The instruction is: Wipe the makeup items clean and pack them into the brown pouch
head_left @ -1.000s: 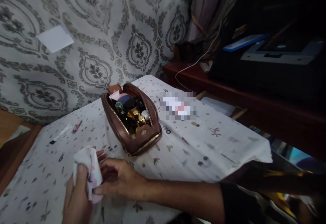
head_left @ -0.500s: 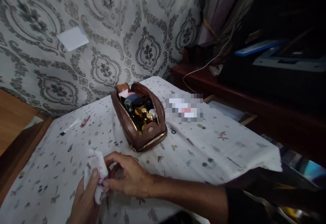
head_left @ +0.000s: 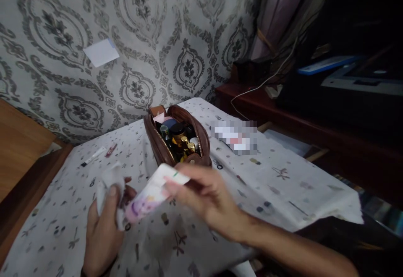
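Observation:
A white and pink squeeze tube [head_left: 151,195] with purple print is gripped near its flat end by my right hand [head_left: 208,193], its other end pointing down to the left. My left hand [head_left: 105,222] holds a crumpled white wipe [head_left: 110,182] between thumb and fingers, just left of the tube. Behind my right hand stands an unzipped brown toiletry bag [head_left: 157,140]. Inside it are several bottles and jars, among them gold-capped bottles [head_left: 188,145] and a dark-lidded jar [head_left: 178,130].
The bag rests on a white patterned cloth [head_left: 72,201]. A slim white tube [head_left: 93,156] and a small reddish item [head_left: 111,150] lie at the left. A blurred-out object [head_left: 234,137] lies right of the bag. A white cable [head_left: 267,79] crosses the dark red furniture edge.
My right hand has moved right and up, drawing the tube out of the wipe. The wipe stays in my left hand. The view has shifted slightly.

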A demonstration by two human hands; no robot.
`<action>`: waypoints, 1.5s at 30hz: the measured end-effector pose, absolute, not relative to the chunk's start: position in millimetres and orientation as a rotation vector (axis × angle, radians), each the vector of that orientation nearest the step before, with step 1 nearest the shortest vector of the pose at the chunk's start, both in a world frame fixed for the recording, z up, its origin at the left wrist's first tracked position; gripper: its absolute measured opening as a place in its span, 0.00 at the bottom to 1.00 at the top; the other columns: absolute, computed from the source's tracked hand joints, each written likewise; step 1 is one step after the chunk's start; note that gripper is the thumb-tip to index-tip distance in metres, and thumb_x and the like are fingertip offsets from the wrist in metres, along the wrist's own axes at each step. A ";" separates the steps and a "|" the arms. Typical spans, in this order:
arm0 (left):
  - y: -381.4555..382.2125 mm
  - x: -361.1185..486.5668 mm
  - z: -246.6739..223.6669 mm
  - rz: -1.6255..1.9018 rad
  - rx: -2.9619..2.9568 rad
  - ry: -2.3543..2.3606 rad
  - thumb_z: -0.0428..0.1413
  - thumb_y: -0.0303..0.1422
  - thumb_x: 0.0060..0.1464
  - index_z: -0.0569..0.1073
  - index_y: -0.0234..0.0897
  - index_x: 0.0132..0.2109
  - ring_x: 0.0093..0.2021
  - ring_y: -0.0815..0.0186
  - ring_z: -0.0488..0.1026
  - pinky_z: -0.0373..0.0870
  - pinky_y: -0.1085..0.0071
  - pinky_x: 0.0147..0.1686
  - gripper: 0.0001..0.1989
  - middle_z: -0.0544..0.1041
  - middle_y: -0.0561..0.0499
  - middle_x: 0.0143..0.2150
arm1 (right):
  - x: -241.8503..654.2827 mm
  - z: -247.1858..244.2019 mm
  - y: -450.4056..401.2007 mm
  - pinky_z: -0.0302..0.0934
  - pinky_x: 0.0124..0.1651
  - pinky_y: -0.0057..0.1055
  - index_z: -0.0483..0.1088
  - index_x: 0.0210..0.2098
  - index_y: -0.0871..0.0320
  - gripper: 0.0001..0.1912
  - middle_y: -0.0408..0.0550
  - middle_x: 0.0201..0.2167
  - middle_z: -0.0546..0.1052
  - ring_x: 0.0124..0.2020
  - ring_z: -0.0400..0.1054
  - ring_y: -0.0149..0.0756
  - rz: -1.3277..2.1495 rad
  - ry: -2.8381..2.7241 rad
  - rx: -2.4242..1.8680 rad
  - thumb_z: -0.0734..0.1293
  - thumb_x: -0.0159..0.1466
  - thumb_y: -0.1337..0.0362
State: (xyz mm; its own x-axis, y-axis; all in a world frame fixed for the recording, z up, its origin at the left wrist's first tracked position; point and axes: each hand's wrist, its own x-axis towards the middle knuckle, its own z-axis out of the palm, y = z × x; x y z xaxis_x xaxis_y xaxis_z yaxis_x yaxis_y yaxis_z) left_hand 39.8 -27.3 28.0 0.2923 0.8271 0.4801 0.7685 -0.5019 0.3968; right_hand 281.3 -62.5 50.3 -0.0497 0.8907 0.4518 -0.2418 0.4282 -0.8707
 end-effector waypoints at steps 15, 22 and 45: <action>20.8 109.2 45.8 0.806 3.077 0.926 0.47 0.35 0.68 0.65 0.39 0.64 0.38 0.64 0.80 0.74 0.73 0.32 0.20 0.80 0.45 0.50 | 341.7 102.3 17.2 0.49 0.31 0.28 0.64 0.25 0.59 0.12 0.38 0.20 0.63 0.24 0.55 0.27 0.145 -1.710 -1.169 0.64 0.65 0.68; 25.7 103.5 35.3 0.802 2.949 0.865 0.49 0.32 0.67 0.60 0.41 0.69 0.40 0.67 0.80 0.74 0.76 0.38 0.25 0.80 0.48 0.46 | 338.3 90.3 26.3 0.46 0.31 0.27 0.64 0.25 0.60 0.09 0.38 0.20 0.63 0.23 0.52 0.25 0.235 -1.776 -1.264 0.63 0.62 0.72; 21.8 100.9 26.9 0.825 2.897 0.841 0.50 0.31 0.67 0.54 0.43 0.72 0.48 0.65 0.80 0.77 0.74 0.44 0.29 0.80 0.47 0.53 | 322.0 77.8 34.7 0.52 0.34 0.29 0.73 0.48 0.58 0.14 0.49 0.32 0.77 0.30 0.67 0.36 0.056 -1.939 -1.628 0.63 0.64 0.70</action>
State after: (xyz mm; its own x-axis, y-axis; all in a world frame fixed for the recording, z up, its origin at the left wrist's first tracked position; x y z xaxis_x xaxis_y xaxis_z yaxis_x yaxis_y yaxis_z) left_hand 100.9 21.8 26.9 0.7162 0.5021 0.4847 0.4945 -0.8552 0.1551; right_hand 322.0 34.7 77.8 -0.0678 0.9085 0.4123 0.8830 0.2470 -0.3992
